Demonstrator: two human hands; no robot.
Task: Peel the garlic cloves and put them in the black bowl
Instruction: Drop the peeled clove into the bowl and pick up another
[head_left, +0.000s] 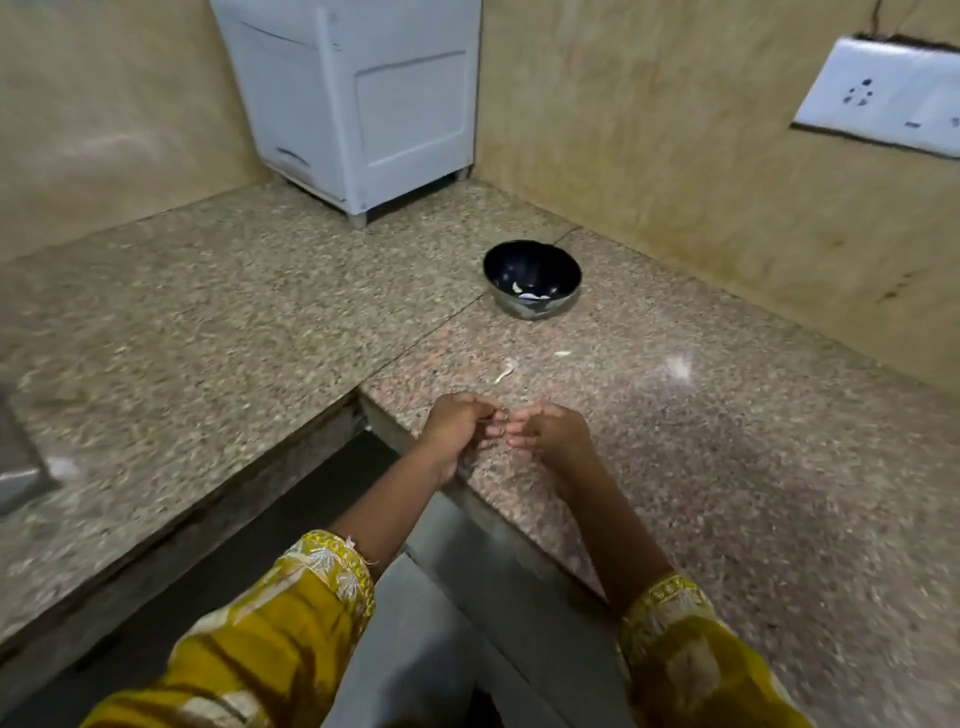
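A black bowl stands on the granite counter near the back corner, with a few pale garlic pieces inside. Two pale garlic scraps lie in front of the bowl, one garlic skin scrap and another garlic piece. My left hand and my right hand meet fingertip to fingertip just above the counter's front corner, fingers curled. They pinch something small between them, probably a garlic clove, mostly hidden by the fingers.
A white plastic cabinet stands at the back corner. A white wall socket plate hangs on the right wall. The counter is L-shaped, with an inner corner edge below my left hand. Yellow sleeves cover both forearms.
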